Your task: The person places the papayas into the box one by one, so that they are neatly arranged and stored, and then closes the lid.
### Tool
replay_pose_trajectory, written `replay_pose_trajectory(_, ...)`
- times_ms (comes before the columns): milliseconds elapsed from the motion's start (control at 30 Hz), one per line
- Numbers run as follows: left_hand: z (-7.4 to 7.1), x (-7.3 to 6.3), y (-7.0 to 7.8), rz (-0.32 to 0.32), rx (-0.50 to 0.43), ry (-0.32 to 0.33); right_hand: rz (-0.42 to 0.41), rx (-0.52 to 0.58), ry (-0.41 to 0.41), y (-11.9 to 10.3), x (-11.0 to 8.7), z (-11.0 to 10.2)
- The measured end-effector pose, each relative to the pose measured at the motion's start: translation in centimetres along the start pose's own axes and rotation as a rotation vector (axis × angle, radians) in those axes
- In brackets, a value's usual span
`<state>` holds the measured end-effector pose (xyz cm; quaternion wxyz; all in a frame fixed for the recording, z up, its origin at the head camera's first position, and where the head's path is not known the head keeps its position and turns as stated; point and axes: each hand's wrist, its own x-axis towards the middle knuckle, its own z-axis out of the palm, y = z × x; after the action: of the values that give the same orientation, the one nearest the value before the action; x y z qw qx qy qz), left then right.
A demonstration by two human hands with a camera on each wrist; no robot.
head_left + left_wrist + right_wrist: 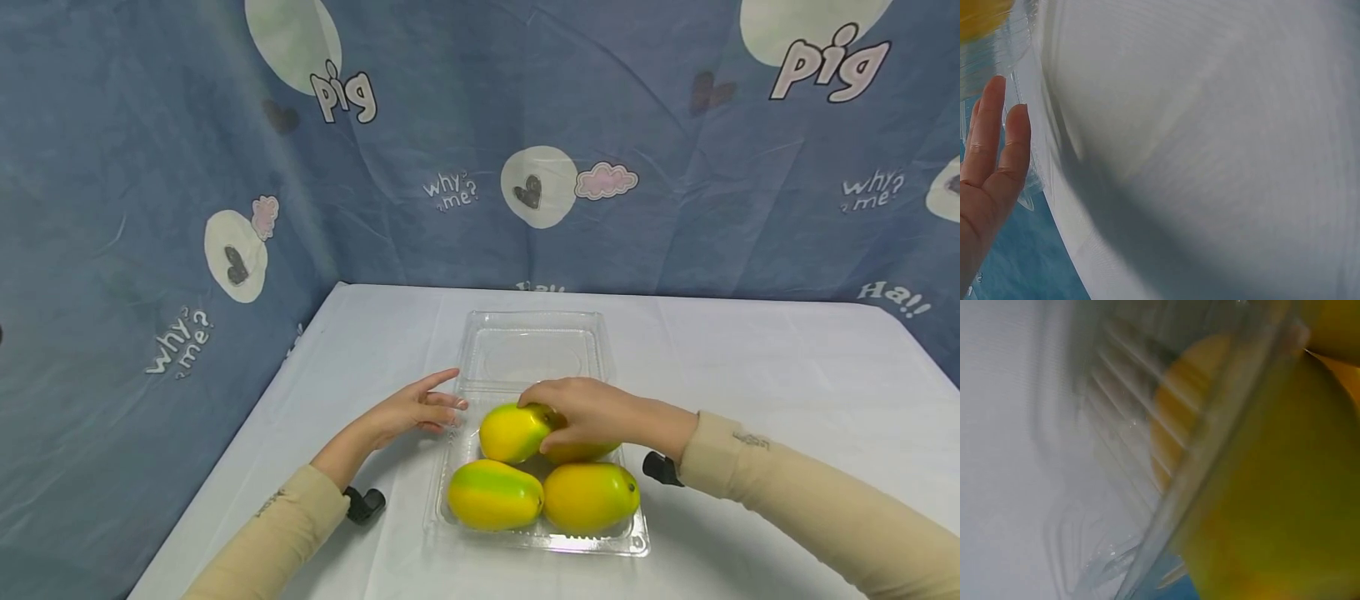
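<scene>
Several yellow-green mangoes lie in the base of a clear plastic clamshell box (536,542) in the head view. My right hand (588,408) comes in from the right and grips the back left mango (506,433) at its right end, fingers over the far side, thumb nearer. Beneath this hand the back right mango (585,452) is partly hidden. The front left mango (495,496) and front right mango (591,497) are in full view. My left hand (420,408) has its fingers spread beside the box's left edge, holding nothing.
The box's clear lid (532,350) lies folded back, away from me. Everything stands on a white-covered table (750,358), with a printed blue curtain (637,242) behind and at the left. A black wrist mount (365,505) sits below my left wrist.
</scene>
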<state>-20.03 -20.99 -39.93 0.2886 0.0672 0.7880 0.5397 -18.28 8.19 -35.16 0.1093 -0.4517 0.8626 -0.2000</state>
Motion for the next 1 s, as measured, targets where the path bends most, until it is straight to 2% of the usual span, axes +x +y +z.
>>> replay_pose_trajectory(267, 0.0, 0.1, -0.1, -0.009, 0.0, 0.006, 0.003, 0.035, -0.066, 0.3, 0.3, 0.1)
replay_pose_trajectory(433, 0.0, 0.0, 0.1, -0.013, -0.001, 0.01, -0.038, 0.04, -0.083, 0.5, 0.3, -0.2)
replay_pose_trajectory(667, 0.0, 0.1, 0.2, -0.006, -0.009, -0.006, -0.005, 0.048, -0.094, 0.9, 0.1, -0.5)
replay_pose_trajectory(800, -0.2, 0.0, 0.2, 0.0, -0.007, -0.014, 0.008, 0.034, -0.006, 1.6, -0.1, -1.7)
replay_pose_trajectory(1000, -1.0, 0.3, 0.4, 0.019, -0.013, 0.015, 0.143, 0.062, 0.199, 4.3, -1.1, -4.0)
